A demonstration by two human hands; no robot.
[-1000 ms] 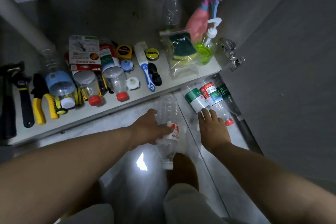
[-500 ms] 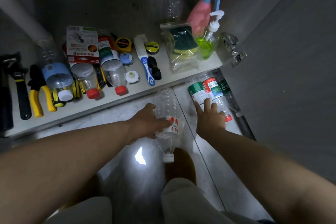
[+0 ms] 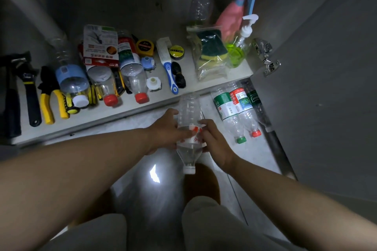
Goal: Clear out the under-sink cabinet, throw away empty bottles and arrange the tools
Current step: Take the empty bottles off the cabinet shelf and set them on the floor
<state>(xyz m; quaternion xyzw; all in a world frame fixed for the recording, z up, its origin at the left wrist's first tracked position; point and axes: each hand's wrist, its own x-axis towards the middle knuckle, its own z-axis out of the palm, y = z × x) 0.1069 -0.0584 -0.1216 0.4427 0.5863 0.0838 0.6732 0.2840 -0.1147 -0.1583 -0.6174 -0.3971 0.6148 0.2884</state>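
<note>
A clear plastic bottle with a white cap and red-white label is held over the floor, cap toward me. My left hand grips its left side and my right hand holds its right side at the label. Three empty bottles lie on the floor to the right, caps green and red. On the cabinet floor lie several more empty bottles, pliers, a wrench, a tape measure and a brush.
A bag of sponges, a green soap pump, a pink sprayer and an upright bottle stand at the cabinet's right. The open door with its hinge is on the right. My knees are below.
My right hand left the bottles lying on the floor and moved left onto the bottle that my left hand holds. The left hand kept its grip.
</note>
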